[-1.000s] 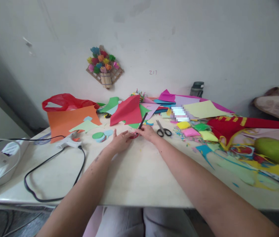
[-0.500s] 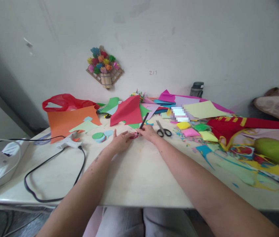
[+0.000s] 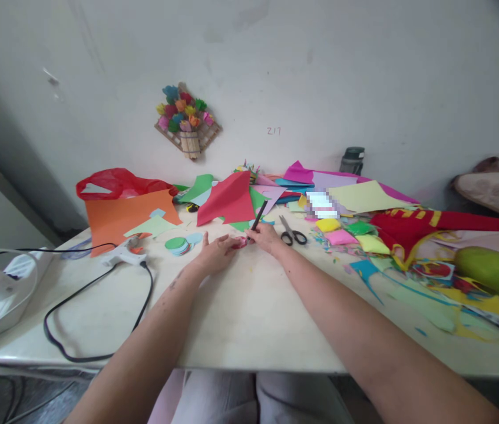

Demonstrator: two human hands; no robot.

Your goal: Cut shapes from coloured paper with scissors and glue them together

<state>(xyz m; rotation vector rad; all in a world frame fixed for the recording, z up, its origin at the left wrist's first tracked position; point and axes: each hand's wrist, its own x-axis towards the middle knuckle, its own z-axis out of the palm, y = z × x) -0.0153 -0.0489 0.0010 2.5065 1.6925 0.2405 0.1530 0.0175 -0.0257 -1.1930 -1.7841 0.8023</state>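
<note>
A slim black pen (image 3: pixel 260 213) leans up from my right hand (image 3: pixel 265 238), whose fingers are closed round its lower part. The pen's lower end points at a small pinkish-red piece of paper (image 3: pixel 240 242) on the table. My left hand (image 3: pixel 217 253) holds that piece by its fingertips, thumb apart and pointing up; the fingers cover part of the piece. Just right of my right hand lie black-handled scissors (image 3: pixel 293 237), blades pointing away. Left of my left hand are cut paper circles (image 3: pixel 177 244), green on top, with pale blue ones beside.
Red paper (image 3: pixel 230 203) and orange paper (image 3: pixel 128 215) lie behind my hands. At right are small coloured packets (image 3: pixel 341 237), paper scraps (image 3: pixel 366 277) and a green fruit (image 3: pixel 492 271). A white adapter (image 3: pixel 125 253) with a black cord lies at left.
Almost nothing differs. The pen has shifted very slightly in my right hand, its top a touch to the right; my left hand stays in place.
</note>
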